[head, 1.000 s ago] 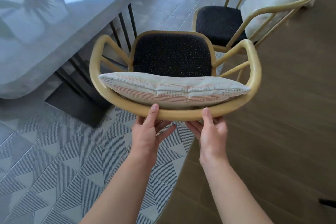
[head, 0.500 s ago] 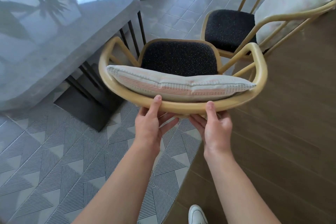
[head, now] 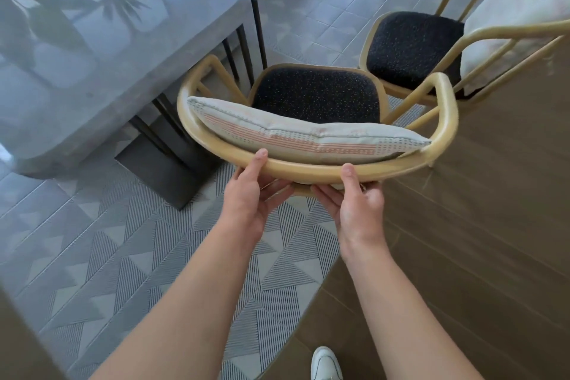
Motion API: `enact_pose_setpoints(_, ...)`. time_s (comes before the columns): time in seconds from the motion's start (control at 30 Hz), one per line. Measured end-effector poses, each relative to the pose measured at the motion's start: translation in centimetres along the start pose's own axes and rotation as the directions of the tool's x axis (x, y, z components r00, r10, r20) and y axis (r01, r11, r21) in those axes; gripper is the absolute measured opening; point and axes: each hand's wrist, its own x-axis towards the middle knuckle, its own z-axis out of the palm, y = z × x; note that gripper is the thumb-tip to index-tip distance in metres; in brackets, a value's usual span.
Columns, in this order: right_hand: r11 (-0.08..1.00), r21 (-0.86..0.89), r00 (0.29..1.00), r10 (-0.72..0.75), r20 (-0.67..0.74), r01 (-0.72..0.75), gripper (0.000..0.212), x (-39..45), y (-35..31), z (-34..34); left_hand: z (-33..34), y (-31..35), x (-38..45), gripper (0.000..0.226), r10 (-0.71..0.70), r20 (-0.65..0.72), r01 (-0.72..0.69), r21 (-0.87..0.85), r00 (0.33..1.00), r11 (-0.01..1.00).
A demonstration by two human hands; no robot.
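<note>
A yellow-framed chair [head: 447, 108] with a dark speckled seat [head: 317, 95] stands in front of me, its curved backrest rail toward me. A pale cushion [head: 296, 136] with orange stripes leans inside the backrest. My left hand [head: 249, 194] grips the rail from below, thumb on top. My right hand [head: 357, 203] grips the same rail just to the right, thumb over the top and fingers underneath.
A glossy grey table [head: 101, 49] on a dark metal base [head: 166, 163] stands at the left. A second matching chair [head: 410, 46] with a white cushion is at the back right. Patterned grey rug lies below, wooden floor to the right. A white shoe [head: 325, 364] shows at the bottom.
The chair has shifted forward and right, closer to the table's corner, with both hands still on its rail. A white shoe has come into view at the bottom.
</note>
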Motion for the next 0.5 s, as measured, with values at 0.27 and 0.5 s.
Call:
enact_pose_setpoints(0.27,0.988,-0.136,0.997,0.073,0.007,-0.071,0.007,-1.7,-1.7,-1.8,0.2,-1.4,-3.3,0.042,-0.073,-0.069,0.069,-0.058,0.995,0.996)
enact_pose_setpoints(0.5,0.974,-0.214,0.996,0.06,-0.07,-0.074,0.036,-2.2,-3.7,-4.2,1.7,-3.8,-6.9,0.047,-0.15,-0.112,0.134,-0.14,0.982,0.981)
